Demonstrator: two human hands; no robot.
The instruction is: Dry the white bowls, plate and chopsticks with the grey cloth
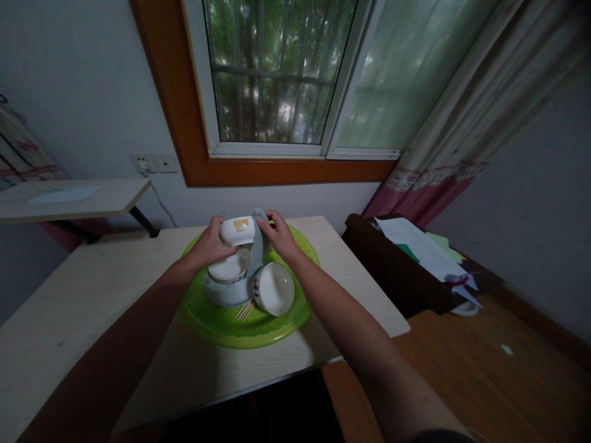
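Cloth (257, 246) hides part of the bowl (236, 232) in the left fingers (217, 224).

- Left arm (150, 323), bare, slants forward and inward from the lower left.
- Left hand (213, 241) grips, thumb stretched rightward below, fingers curled above.
- Right arm (348, 314), bare, angles in from the lower right.
- Right hand (282, 237) pinches, fingers bent leftward, near the left hand.
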